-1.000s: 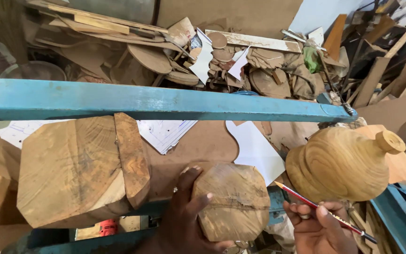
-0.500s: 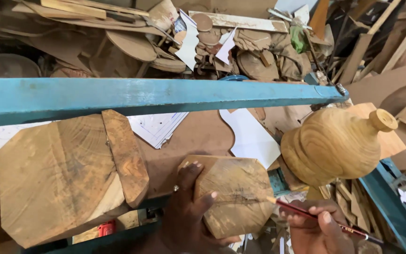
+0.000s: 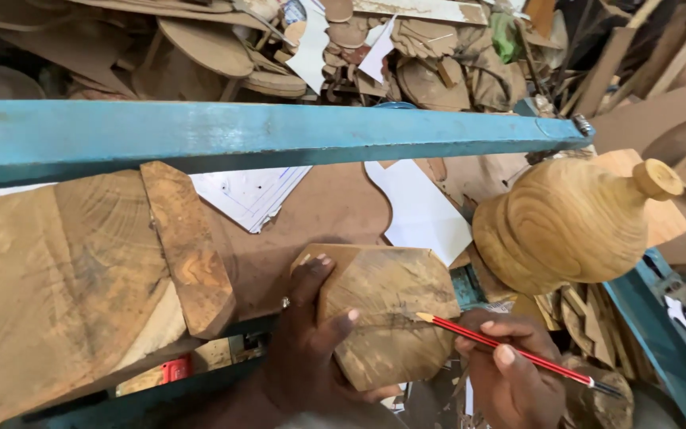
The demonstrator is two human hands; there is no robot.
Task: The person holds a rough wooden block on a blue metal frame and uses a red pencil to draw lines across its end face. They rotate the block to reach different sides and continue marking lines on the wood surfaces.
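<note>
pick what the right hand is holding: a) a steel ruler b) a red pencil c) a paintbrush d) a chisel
b: the right hand grips a red pencil whose sharpened tip rests on the face of the wood block that the left hand steadies.

You're in a woodworking shop — offcuts, curved plywood templates [image 3: 224, 48] and planks are heaped behind a worn blue metal rail [image 3: 263, 131]. A big sawn log block [image 3: 65, 278] and a lathe-turned wooden piece [image 3: 573, 222] sit close by, with paper patterns [image 3: 422, 210] spread over the brown bench board [image 3: 335, 206] — raw wood on every side.
</note>
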